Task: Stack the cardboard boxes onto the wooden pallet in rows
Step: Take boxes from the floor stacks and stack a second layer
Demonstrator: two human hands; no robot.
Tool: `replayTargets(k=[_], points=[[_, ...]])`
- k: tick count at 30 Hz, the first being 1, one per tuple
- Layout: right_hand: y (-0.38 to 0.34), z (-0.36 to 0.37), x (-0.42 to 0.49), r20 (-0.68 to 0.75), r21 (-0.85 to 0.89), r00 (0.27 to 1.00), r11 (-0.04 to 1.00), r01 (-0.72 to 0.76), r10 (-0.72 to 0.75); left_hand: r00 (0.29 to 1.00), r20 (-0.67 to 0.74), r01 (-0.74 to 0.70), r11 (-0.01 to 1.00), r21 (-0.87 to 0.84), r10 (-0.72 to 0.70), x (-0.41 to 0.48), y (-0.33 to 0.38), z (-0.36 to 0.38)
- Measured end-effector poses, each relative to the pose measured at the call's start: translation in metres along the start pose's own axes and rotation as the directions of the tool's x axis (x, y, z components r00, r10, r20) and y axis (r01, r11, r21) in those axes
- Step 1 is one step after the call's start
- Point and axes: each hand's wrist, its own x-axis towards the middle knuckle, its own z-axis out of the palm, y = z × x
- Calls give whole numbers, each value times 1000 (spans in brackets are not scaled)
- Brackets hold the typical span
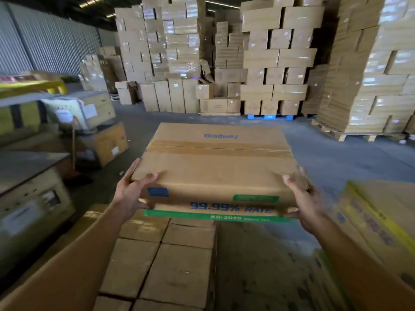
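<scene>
A person carries a cardboard box [219, 167] at chest height through a warehouse, both hands closed on its near corners.

The left hand [131, 191] wraps the lower-left corner and the right hand [304, 203] the lower-right, thumbs on top, fingers under. The box, marked "Glodway" with a green band, fills the frame's centre. Below it, at lower centre, lies a layer of packed boxes [170, 261]; the wooden pallet itself is hidden. To place it well, the person should probably keep it level, lower it squarely beside the row, and slide fingers out last.
</scene>
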Motion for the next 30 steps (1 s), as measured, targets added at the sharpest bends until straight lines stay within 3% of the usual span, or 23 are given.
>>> replayTargets(k=[7, 19, 30], points=[[0, 83, -87, 37, 40, 999, 999, -10, 9, 997, -67, -44, 999, 24, 45, -48, 33, -127], [-1, 166, -89, 249, 86, 967, 993, -86, 62, 980, -179, -89, 996, -1, 88, -42, 47, -195], [44, 247, -83, 121, 52, 991, 997, -65, 58, 995, -84, -43, 998, 47, 47, 62, 24, -252]])
